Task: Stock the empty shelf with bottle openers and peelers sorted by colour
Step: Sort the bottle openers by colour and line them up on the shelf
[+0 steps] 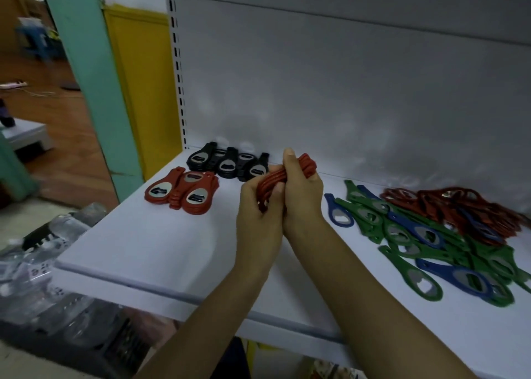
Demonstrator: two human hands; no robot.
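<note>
Both my hands grip one stack of red bottle openers (pixel 306 164) above the white shelf (pixel 161 243). My left hand (pixel 260 209) holds the stack's lower end and my right hand (pixel 301 194) wraps its middle, thumb up. Red openers (pixel 181 190) lie grouped at the shelf's left. Black openers (pixel 230 163) sit behind them near the back panel. On the right lies a mixed heap: green openers (pixel 408 263), blue openers (pixel 459 278) and red openers (pixel 465 206) at its far side.
The shelf's slotted upright (pixel 178 71) and grey back panel (pixel 344 91) close off the rear. Bags in clear plastic (pixel 43 263) lie below the shelf's left front edge. A teal pillar (pixel 92 77) stands to the left.
</note>
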